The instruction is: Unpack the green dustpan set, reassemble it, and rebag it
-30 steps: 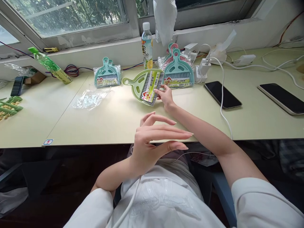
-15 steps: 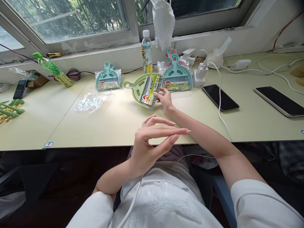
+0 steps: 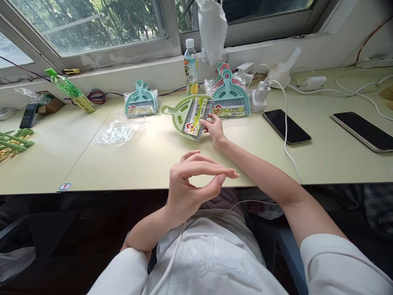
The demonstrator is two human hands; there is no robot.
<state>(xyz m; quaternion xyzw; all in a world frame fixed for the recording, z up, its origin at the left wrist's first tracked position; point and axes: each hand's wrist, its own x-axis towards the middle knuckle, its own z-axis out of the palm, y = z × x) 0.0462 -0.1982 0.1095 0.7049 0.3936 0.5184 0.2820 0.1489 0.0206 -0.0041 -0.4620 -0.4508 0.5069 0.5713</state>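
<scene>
Right hand (image 3: 214,128) pinches one green dustpan (image 3: 179,116), well back from the table edge (image 3: 123,188)! Left hand (image 3: 188,186), fingertips to thumb, hovers by that edge; two phones (image 3: 365,130) right, two bottles (image 3: 190,71) behind.

Daylight from far window (image 3: 101,32); table (image 3: 147,159) bright, wrapper (image 3: 118,132) glinting, underneath dark. Wide-angle stretch at edges.

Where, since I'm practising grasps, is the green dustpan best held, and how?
Grip the green dustpan by its handle, probably from the left, pinching across it: it's narrow, points left and is free, while the right hand holds the brush.
</scene>
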